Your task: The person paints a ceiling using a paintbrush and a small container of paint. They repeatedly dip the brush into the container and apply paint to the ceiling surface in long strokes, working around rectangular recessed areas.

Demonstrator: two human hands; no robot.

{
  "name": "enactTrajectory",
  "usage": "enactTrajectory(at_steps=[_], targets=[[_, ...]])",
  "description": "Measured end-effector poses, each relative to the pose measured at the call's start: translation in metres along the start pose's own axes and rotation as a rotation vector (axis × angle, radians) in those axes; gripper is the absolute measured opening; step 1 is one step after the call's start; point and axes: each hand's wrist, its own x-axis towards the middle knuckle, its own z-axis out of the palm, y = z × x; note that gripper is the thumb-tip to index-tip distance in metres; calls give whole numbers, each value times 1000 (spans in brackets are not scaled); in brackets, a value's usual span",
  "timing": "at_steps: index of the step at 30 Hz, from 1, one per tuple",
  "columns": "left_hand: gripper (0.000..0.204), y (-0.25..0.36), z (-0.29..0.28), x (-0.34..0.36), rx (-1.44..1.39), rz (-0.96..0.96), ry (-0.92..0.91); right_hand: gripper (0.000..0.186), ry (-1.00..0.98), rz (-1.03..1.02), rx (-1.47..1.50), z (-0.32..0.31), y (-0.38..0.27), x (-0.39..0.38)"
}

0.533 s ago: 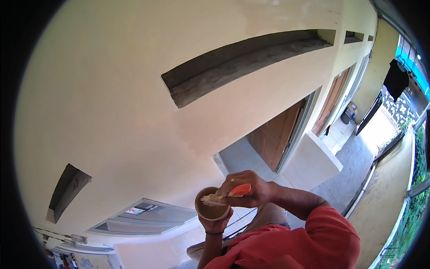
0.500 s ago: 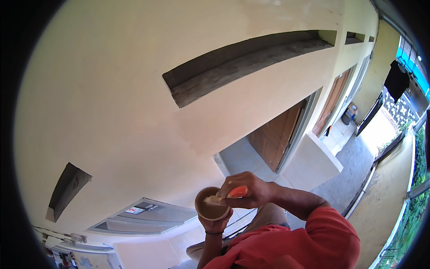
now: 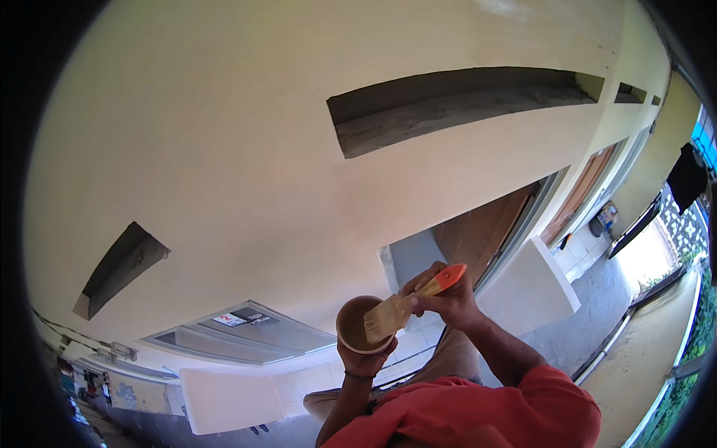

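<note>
My left hand (image 3: 364,361) is closed round the lower part of a round paint cup (image 3: 345,328), whose open mouth faces up. Its inside looks tan; how much paint it holds I cannot tell. Over the cup's right side, my right hand (image 3: 450,297) grips a flat paintbrush (image 3: 388,317) by its handle. The handle end is orange-red, and the pale, paint-coated bristles point down and left into the cup's mouth. In front of me rises a cream wall (image 3: 246,172) with a lighter pinkish coat over part of it.
A long dark recess (image 3: 463,104) and a smaller one (image 3: 123,269) are cut into the wall. Below are a framed window (image 3: 246,334) and a doorway with a brown door (image 3: 485,231). A low white partition (image 3: 530,287) stands at the right, beside a walkway (image 3: 590,306).
The brush has tilted, so its handle points up and right and its broad bristle face shows. My right hand has risen slightly and moved right. The whole view has shifted.
</note>
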Motion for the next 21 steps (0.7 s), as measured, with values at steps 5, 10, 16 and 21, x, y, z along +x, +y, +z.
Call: enactTrajectory(at_steps=[5, 10, 16, 21], targets=[[83, 3, 7, -1, -22, 5, 13, 33, 132, -29, 323, 4, 33, -11], [80, 11, 5, 15, -8, 14, -23, 31, 297, 57, 445, 9, 45, -5], [72, 17, 3, 23, 2, -20, -103, 32, 384, 163, 642, 8, 61, 5], [70, 20, 6, 28, -14, -2, -155, 20, 333, 244, 886, 11, 68, 21]])
